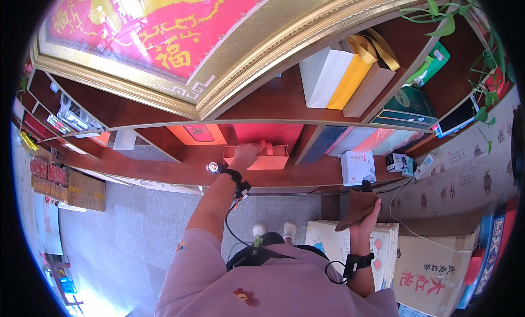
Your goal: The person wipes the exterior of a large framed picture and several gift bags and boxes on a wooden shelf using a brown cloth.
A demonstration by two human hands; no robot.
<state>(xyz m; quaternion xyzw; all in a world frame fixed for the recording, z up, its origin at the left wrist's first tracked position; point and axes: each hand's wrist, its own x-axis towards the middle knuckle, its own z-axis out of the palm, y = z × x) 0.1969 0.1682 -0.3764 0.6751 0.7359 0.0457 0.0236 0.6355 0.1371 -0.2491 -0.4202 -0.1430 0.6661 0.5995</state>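
Observation:
My left hand [245, 153] is at a red paper gift bag [268, 162] on the lower shelf, its fingers by the bag's handle at the top; whether they grip it is hard to see. A larger red item [266, 132] stands behind the bag, with an orange box [199, 133] to the left. Over on the right, my right hand [371, 218] holds a brown bag [357, 208] with a dark strap or handle, in front of the shelf edge. Just beyond it lies a white box [358, 167].
A large gold picture frame [197, 107] leans across the upper shelves. White, yellow and brown paper bags [344, 77] stand on the upper right shelf. Cardboard boxes [437, 272] and stacked printed boards [324, 235] are low at right. More cartons [86, 190] stand at left.

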